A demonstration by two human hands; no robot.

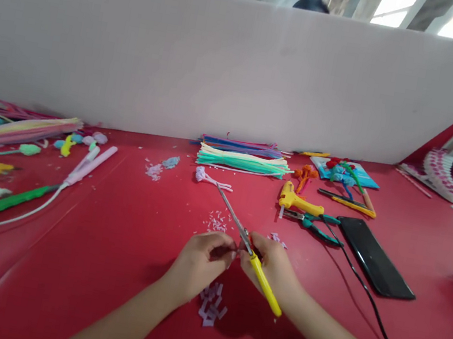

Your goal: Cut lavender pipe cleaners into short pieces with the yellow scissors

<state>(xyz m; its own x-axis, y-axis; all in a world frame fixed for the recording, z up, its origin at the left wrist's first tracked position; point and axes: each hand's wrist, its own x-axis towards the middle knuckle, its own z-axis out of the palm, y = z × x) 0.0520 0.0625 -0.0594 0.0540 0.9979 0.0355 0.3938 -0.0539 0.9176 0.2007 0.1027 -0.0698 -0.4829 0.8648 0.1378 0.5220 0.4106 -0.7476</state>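
Note:
My right hand [279,269] is closed around yellow-handled scissors [263,284], whose long blades point away to the upper left. My left hand [196,262] is closed in a pinch, its fingertips meeting those of the right hand. Whatever small piece sits between the fingertips is too hidden to name. Just below the hands lies a small heap of cut lilac pieces [211,307]. Beyond them are finer lilac clippings [218,222], and a pale lilac pipe-cleaner shape with a rounded head [201,174] lies near the blade tips.
Bundled pipe cleaners [241,161] lie against the white partition [243,73]. On the right are a yellow glue gun [297,199], pliers [315,226], a black phone-like slab [375,257] and a trailing cable [372,289]. A pink corded styling iron [88,168] and green-handled tool [5,206] lie left.

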